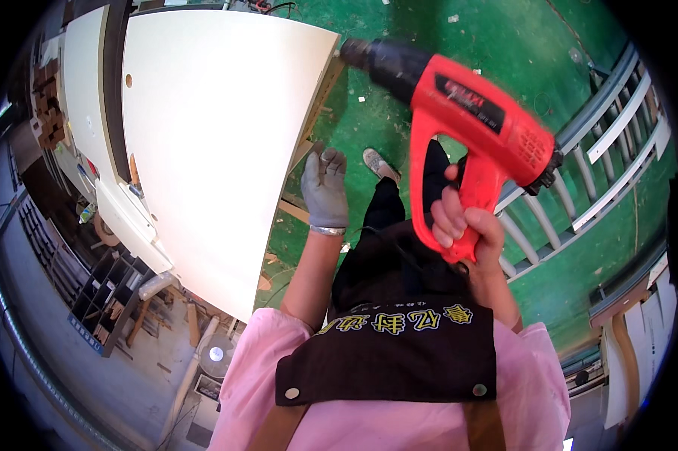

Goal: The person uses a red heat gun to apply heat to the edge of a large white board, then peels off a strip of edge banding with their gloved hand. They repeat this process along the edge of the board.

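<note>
My right hand grips the handle of a red and black heat gun, whose nozzle points up-left, by the upper right corner of a large white panel. Whether the nozzle touches the edge, I cannot tell. My left hand, in a grey glove, is beside the panel's right edge with fingers loosely bent and nothing visible in them. The panel has curved-looking sides and small holes near its left edge.
At left stand another pale board, dark shelving and clutter. A metal roller rack curves along the right. My feet stand on a green floor scattered with scraps.
</note>
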The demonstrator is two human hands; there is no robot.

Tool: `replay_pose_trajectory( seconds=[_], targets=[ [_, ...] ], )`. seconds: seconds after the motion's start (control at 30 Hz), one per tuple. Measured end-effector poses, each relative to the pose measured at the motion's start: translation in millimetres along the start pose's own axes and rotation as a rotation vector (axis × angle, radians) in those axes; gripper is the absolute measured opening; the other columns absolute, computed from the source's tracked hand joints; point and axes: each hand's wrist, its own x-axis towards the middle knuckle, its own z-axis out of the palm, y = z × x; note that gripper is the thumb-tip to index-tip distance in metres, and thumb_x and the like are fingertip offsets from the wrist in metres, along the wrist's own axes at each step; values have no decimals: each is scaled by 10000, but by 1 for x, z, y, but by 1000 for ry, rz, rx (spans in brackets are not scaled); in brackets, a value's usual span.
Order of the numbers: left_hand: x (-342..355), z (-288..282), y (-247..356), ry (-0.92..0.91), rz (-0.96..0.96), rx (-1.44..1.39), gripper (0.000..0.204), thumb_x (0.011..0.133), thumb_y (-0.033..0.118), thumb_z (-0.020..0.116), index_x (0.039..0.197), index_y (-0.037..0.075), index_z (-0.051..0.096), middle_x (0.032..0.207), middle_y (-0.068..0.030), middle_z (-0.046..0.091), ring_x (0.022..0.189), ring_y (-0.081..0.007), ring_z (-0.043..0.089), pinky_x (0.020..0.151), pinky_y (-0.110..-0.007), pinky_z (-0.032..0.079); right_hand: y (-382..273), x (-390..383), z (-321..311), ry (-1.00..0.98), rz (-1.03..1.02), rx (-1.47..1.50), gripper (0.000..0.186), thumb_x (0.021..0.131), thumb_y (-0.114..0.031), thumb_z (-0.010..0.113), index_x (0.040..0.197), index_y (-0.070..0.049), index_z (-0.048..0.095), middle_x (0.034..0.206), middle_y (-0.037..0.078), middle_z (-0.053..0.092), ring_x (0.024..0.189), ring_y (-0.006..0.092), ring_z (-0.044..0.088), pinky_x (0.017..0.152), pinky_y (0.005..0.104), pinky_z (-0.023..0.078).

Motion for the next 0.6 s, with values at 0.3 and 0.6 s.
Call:
replay_pose_trajectory(
  seconds=[0.3,0.6],
  targets=[
    [31,107,11,-220,88,49,389,940,377,499,1182,74,495,1022,-27,530,976,-161,509,929,-336,405,-19,13,-10,-101,-257,109,532,843,-116,519,1329,16,349,712,22,413,605,115,389,558,253,421],
    [69,163,-6,-170,285,-98,434,879,439,594,1087,66,516,898,-18,566,800,-146,541,767,-309,470,-16,7,-7,-53,-263,114,531,839,-91,542,1311,31,333,690,2,394,596,96,391,536,238,401]
  ],
)
